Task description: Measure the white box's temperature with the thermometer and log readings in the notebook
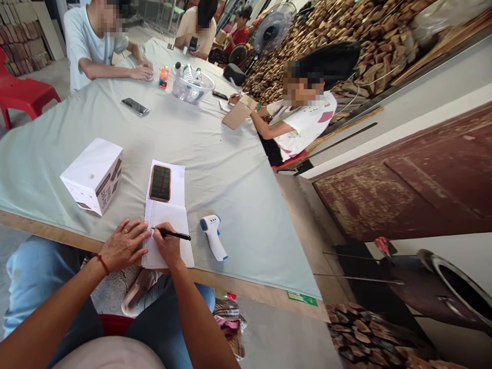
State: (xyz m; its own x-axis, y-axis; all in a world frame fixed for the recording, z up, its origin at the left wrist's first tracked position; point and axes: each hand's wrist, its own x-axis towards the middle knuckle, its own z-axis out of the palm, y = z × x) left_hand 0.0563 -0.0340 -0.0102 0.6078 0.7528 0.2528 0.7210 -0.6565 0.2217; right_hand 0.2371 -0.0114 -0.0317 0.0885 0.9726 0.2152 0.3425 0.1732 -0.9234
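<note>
- A pile of split wood point(338, 31) fills the far right; 
- the tabletop point(246, 205), under a pale grey-green cloth, spreads from near to far; 
- a person in a white top point(86, 43) sits at its far left, forearms resting on the cloth; another, in a patterned white top point(303, 120), sits at its far right behind a small cardboard box point(234, 117); 
- a clear basin point(180, 92) stands towards the far end, bottles point(187, 73) inside; 
- a white box point(86, 166) stands on the near left, apart from the notebook; 
- the notebook point(175, 218) lies open at the near edge, between the white box and the thermometer; 
- the left hand point(125, 241) lies palm down, fingers slightly spread, fingertips on the notebook's left edge; 
- the right hand point(168, 247) rests on the near page, fingers closed round a pen; 
- a white-and-blue thermometer point(212, 236) lies just right of the notebook; 
- an orange-edged phone point(160, 183) lies on the notebook's far page; 
- the black pen point(175, 234) slants across the near page, tip towards its left side.
</note>
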